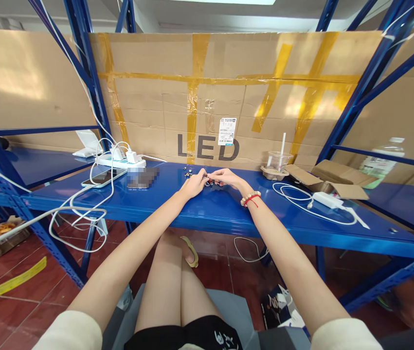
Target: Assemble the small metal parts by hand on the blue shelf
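Note:
My left hand [195, 183] and my right hand [227, 178] meet over the blue shelf top [192, 209], fingertips nearly touching. The fingers of both are closed in a pinch. Whatever they grip is too small to make out; a bit of something whitish and dark shows by the fingertips. Just behind my left hand lie several small dark and shiny pieces [188, 172]. A beaded bracelet and red cord [250, 198] circle my right wrist.
At left, a white power strip [121, 161] with plugs stands near a phone [104, 178] and looping cables. To the right are a plastic cup [279, 161], an open cardboard box [333, 177] and a white adapter [327, 200] with its cable. Taped cardboard [148, 107] stands behind.

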Available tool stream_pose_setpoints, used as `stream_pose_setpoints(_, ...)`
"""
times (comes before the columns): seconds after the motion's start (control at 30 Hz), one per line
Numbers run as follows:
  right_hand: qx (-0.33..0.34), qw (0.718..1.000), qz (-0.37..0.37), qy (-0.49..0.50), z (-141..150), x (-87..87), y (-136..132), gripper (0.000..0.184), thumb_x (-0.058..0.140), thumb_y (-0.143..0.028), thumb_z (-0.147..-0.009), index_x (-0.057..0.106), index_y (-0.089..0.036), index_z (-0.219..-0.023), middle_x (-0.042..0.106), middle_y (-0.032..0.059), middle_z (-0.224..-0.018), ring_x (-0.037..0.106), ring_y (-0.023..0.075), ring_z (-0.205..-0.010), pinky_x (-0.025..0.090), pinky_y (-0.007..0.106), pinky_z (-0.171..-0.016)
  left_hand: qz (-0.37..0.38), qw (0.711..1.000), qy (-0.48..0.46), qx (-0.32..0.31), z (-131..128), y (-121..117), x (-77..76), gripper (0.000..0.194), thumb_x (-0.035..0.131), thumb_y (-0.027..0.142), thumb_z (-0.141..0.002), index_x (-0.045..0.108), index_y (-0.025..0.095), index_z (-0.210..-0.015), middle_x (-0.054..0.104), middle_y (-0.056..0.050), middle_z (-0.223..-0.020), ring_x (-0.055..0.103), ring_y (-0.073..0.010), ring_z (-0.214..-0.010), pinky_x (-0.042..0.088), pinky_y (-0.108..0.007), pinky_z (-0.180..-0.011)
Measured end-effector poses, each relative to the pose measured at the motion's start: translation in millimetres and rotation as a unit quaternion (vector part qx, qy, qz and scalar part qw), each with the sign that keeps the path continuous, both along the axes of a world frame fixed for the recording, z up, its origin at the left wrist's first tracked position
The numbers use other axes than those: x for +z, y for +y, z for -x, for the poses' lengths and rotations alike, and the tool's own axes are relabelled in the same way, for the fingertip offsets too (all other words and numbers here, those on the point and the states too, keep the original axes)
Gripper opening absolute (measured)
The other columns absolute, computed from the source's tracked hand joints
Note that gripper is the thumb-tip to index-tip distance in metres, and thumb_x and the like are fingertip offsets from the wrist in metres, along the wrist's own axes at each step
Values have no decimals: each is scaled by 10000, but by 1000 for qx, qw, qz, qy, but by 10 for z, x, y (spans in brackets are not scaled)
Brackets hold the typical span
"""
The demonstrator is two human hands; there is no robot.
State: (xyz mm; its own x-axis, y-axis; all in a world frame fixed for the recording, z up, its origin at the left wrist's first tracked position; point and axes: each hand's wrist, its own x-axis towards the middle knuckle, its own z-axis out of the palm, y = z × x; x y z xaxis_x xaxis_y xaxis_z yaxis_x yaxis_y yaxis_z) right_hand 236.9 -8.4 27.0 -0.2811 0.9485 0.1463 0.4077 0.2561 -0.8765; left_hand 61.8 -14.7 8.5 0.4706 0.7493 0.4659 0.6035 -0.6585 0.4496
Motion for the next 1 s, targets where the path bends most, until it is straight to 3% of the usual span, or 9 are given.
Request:
stream_pose_setpoints(0.43, 0, 999, 2, 33, 45, -15, -26, 427, 724, -534, -546, 650, -136, -682, 510, -22, -552, 405, 52, -508, 273, 187, -444, -31, 997, -40, -52, 28, 18, 7, 139, 401, 285, -863, 471, 192, -940, 656, -44, -895, 611, -168, -836, 442, -264, -736)
stream_pose_setpoints(0.83, -41, 997, 42, 42, 125, -3, -56, 416, 753, -520, -516, 644, -136, -634, 597, 35, -664, 470, 69, -563, 314, 176, -438, -38, 998, -17, -37, 23, 54, 8, 204, 404, 271, -856, 580, 175, -894, 641, -28, -748, 597, -153, -724, 442, -245, -709)
stream_pose_setpoints(1.0, -29, 998, 37, 49, 115, 0, -33, 418, 737, -530, -544, 629, -139, -643, 603, 40, -690, 491, 69, -577, 320, 160, -435, -39, 999, 1, 21, 9, 12, 30, 265, 351, 328, -881, 584, 205, -902, 649, -36, -806, 597, -176, -780, 437, -265, -714)
